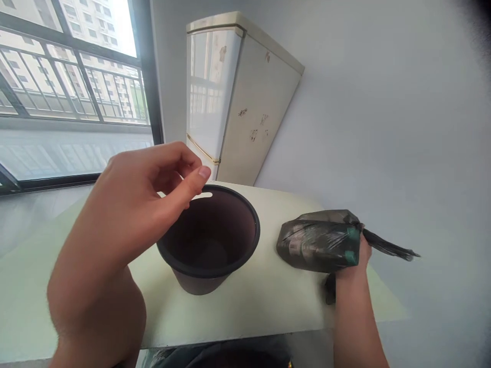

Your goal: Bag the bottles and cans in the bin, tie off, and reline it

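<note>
One round bin [199, 282] stands by loosely curled left fingers [184, 195]; right fingers [365, 249] grip a crinkled plastic bag [318, 243].

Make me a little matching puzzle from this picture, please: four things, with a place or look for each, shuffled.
Things:
1. bin
2. plastic bag
3. fridge
4. window

Places and looks:
A. pale, with brownish patches on its side
B. at the picture's upper left
C. dark, standing mouth up on the table
D. partly hiding the right hand

Pairs: 1-C, 2-D, 3-A, 4-B
</note>
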{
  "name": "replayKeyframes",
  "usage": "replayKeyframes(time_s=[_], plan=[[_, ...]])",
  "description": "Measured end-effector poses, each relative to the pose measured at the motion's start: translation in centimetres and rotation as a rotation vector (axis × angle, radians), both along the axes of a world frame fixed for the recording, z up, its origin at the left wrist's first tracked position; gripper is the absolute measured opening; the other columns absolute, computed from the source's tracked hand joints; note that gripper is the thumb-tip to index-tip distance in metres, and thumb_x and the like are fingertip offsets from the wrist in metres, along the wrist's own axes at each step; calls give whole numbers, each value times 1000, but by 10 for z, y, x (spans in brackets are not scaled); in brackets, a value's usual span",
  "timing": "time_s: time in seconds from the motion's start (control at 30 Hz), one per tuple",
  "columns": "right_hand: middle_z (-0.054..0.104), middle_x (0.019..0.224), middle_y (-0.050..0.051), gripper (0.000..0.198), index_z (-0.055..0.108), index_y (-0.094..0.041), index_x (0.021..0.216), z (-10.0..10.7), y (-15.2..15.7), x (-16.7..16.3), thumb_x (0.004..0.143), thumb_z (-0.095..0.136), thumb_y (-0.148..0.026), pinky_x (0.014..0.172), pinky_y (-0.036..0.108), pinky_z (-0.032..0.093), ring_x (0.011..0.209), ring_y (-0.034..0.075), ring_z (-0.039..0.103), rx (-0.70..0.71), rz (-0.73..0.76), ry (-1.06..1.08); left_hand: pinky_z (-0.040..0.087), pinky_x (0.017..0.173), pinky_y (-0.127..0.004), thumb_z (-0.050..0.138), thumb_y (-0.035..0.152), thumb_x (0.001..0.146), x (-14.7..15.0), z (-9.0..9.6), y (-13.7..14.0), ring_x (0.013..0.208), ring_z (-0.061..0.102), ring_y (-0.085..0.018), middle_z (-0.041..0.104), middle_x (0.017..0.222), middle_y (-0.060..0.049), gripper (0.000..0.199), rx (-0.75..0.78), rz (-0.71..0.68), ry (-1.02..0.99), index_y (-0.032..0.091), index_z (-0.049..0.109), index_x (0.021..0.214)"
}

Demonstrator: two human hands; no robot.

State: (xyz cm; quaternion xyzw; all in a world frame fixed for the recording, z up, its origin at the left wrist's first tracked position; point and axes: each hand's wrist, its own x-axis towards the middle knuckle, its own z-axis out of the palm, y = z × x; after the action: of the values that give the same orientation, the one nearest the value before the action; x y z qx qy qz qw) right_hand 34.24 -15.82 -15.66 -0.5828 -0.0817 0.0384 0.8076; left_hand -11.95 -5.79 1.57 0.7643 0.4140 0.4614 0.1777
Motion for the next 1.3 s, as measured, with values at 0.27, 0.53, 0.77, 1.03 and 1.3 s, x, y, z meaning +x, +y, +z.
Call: replayKeyframes(time_s=[0.27, 0.53, 0.77, 1.03, 1.3], plan=[[72, 94, 6, 38, 71, -15, 97, -27, -10, 71, 70, 79, -41, 76, 34, 62, 86, 24, 69, -323, 45, 0, 43, 53, -31, 59, 62, 94, 5, -6, 5, 61, 65, -18, 68, 66, 6, 32, 44, 56, 148, 34, 73, 88], [77, 101, 18, 38, 76, -13, 92, -18, -38, 122, 65, 83, -38, 77, 39, 59, 96, 34, 72, -749, 55, -130, 38, 54, -29, 61, 63, 93, 10, -3, 5, 56, 60, -16, 68, 64, 4, 38, 68, -8, 109, 28, 72, 83], [77, 105, 15, 53, 72, -16, 109, -25, -61, 148, 68, 79, -50, 85, 42, 60, 100, 32, 73, -807, 150, -212, 38, 56, -29, 63, 62, 92, 13, -5, 7, 59, 62, -17, 70, 65, 3, 36, 29, 2, 132, 28, 74, 85], [71, 131, 22, 71, 70, -20, 117, -39, -124, 121, 62, 84, -62, 83, 47, 62, 121, 40, 68, -1017, 420, -71, 38, 54, -28, 63, 62, 91, 16, -7, 12, 57, 61, -17, 69, 65, 3, 37, 30, 6, 155, 27, 74, 85], [68, 136, 24, 92, 66, -21, 132, -42, -142, 110, 49, 87, -57, 69, 40, 62, 114, 42, 71, -1049, 491, -45, 38, 55, -29, 61, 61, 93, 19, -5, 9, 60, 61, -17, 70, 68, 2, 37, 25, -13, 165, 27, 72, 84]])
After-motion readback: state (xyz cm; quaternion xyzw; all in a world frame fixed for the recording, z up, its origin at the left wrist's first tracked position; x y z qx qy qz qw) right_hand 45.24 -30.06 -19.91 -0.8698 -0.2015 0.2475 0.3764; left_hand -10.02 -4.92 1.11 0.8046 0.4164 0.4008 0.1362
